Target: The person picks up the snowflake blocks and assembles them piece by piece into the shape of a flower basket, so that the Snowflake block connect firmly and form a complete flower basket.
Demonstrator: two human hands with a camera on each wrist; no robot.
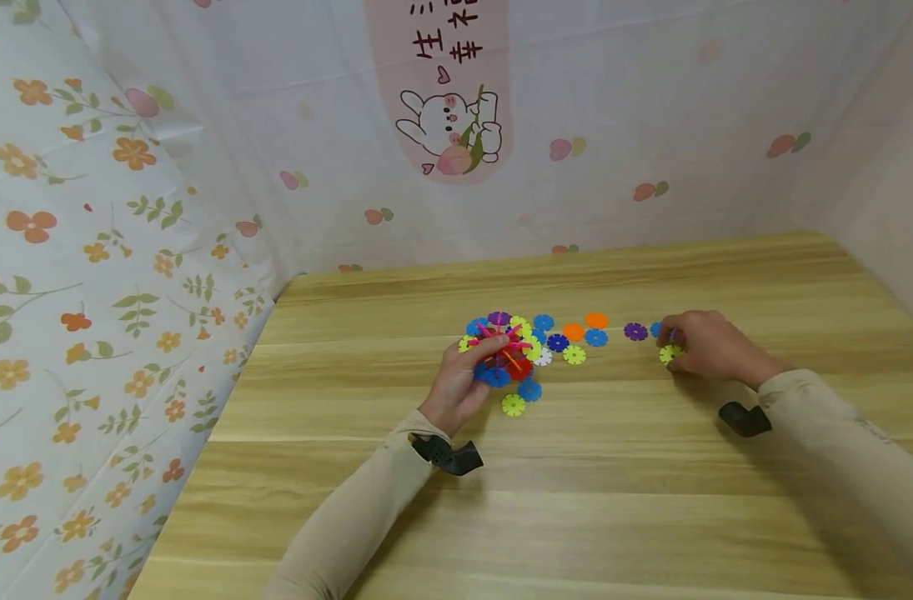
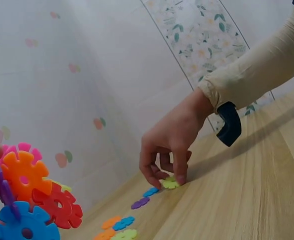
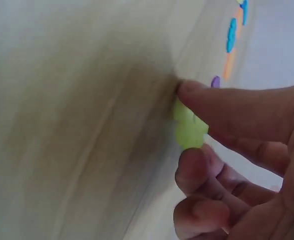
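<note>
Far left: floral curtain (image 1: 73,333), against the table's slanting left edge. Next, left hand (image 1: 456,383), thumb over the front, clamped on a cluster of interlocked discs (image 2: 31,192). Cluster sits left of centre over the tabletop (image 1: 576,500); roundish, notched flower-like plastic, discs set at different angles: pink, orange, red, blue, purple, some yellow-green. Lower blue and red ones show a centre hole in left wrist view.

Just right and below: loose light-blue disc (image 1: 529,390) and yellow-green disc (image 1: 513,405). Further right, white disc (image 1: 544,357), dark-blue disc (image 1: 558,342), orange pair (image 1: 596,320), more blue and yellow-green, lying flat. Small gap, then purple disc (image 1: 636,332) and blue disc (image 1: 656,329).

Right hand (image 1: 711,343), well apart from the left, pinches a lime disc (image 3: 189,132) between thumb and fingertip, low over the wood; cannot tell if it touches.

Room: wide stretch of wood between the forearms toward the wearer; strip behind the discs up to the back edge, along the white backdrop (image 1: 621,108). Right edge well past the right hand.
</note>
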